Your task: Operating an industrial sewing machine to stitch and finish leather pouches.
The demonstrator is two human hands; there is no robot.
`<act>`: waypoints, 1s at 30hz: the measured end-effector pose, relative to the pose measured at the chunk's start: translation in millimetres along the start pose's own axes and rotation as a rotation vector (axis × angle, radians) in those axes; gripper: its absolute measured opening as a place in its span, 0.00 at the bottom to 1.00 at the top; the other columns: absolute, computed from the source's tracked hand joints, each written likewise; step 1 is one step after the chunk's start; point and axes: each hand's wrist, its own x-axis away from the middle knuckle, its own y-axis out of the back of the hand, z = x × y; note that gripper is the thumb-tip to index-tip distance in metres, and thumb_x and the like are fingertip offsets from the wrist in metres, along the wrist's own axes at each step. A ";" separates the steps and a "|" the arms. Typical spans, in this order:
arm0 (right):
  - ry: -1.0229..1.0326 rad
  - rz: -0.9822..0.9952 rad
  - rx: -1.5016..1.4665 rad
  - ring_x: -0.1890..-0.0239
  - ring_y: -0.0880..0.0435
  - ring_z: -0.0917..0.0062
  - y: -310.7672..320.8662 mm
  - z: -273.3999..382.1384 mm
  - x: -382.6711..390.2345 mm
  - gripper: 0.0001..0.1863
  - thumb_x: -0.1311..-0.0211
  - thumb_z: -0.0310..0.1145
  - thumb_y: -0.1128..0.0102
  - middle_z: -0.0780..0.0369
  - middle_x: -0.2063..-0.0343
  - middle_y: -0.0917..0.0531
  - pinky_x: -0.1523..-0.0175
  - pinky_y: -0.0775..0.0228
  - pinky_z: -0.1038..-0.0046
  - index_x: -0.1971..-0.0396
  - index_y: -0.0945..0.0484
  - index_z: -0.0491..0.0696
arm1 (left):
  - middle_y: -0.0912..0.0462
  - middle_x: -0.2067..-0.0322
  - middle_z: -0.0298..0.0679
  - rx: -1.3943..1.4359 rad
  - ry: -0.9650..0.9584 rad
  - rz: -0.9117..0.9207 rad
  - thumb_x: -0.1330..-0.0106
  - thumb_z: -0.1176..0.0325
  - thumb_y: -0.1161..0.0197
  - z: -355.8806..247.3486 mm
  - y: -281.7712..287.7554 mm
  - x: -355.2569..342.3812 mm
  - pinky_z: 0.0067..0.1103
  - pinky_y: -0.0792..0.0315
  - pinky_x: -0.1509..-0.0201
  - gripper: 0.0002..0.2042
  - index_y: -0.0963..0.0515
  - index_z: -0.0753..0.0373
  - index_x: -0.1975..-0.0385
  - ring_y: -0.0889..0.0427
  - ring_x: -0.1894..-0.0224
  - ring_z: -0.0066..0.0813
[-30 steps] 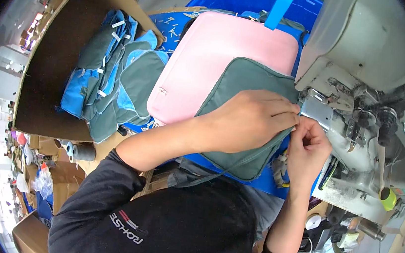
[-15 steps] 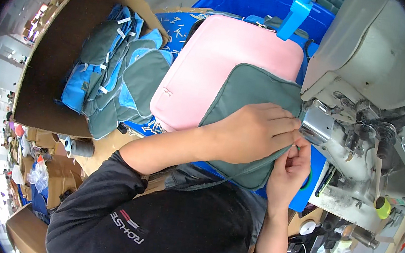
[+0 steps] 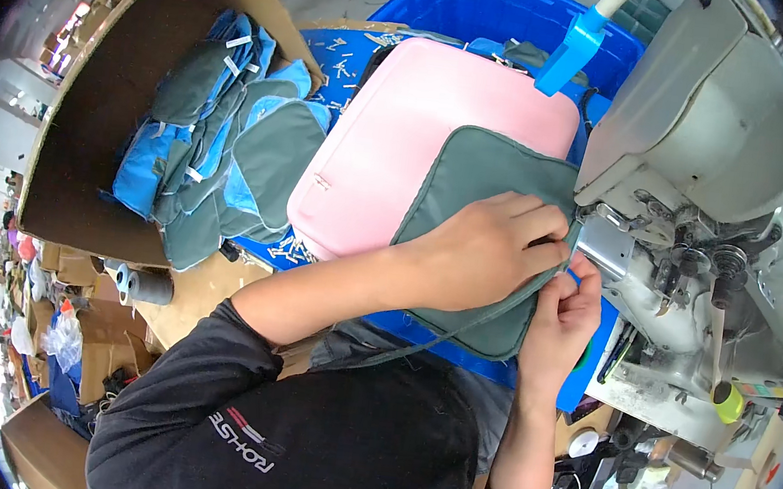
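Observation:
A dark grey-green fabric panel with rounded corners lies partly over a pink padded case. My left hand rests across the panel, its bent fingers closed on the right edge. Just below, my right hand pinches that same edge between thumb and fingers; the exact spot is partly hidden by the fingers. A narrow grey-green binding strip runs from near my hands down over the panel toward my lap. The sewing machine's metal plate is right beside my fingertips.
The grey sewing machine fills the right side. At the left, a cardboard box holds several blue and grey-green fabric pieces. Behind the case stand a blue bin and a blue clamp on a pole. Thread spools sit at lower left.
The whole view has shifted slightly. Both hands stay at the panel's right edge, with the left fingers a little more bent and raised. The panel lies almost the same.

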 end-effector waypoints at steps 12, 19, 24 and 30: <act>0.034 0.033 0.209 0.74 0.35 0.94 13.6 -3.3 17.1 0.15 0.31 0.25 0.44 0.72 0.75 0.26 0.70 0.44 0.89 0.48 0.30 0.39 | 0.20 0.77 0.42 0.553 0.564 0.232 0.39 0.72 0.36 -5.7 17.7 -16.0 0.27 0.28 0.71 0.07 0.25 0.68 0.67 0.20 0.75 0.42; 0.104 0.111 0.566 0.70 0.25 0.78 47.1 -0.1 42.7 0.18 0.34 0.26 0.43 0.63 0.72 0.23 0.61 0.32 0.77 0.46 0.28 0.39 | 0.21 0.80 0.37 1.154 0.994 0.230 0.35 0.69 0.36 -2.5 12.0 -10.8 0.17 0.33 0.79 0.10 0.24 0.72 0.63 0.23 0.82 0.21; 0.145 0.279 1.331 0.49 0.27 0.48 85.4 -5.2 37.2 0.31 0.44 0.25 0.39 0.42 0.49 0.31 0.45 0.32 0.60 0.41 0.38 0.33 | 0.23 0.79 0.37 1.253 1.108 0.233 0.31 0.70 0.41 -13.3 12.0 -9.5 0.19 0.30 0.80 0.10 0.25 0.73 0.63 0.24 0.83 0.23; -0.079 0.413 1.263 0.49 0.27 0.47 119.6 -19.0 24.7 0.31 0.52 0.19 0.41 0.42 0.50 0.30 0.43 0.33 0.61 0.43 0.36 0.32 | 0.24 0.79 0.36 1.297 1.049 -0.003 0.28 0.68 0.45 -34.4 2.0 5.6 0.18 0.28 0.78 0.09 0.28 0.70 0.63 0.23 0.81 0.21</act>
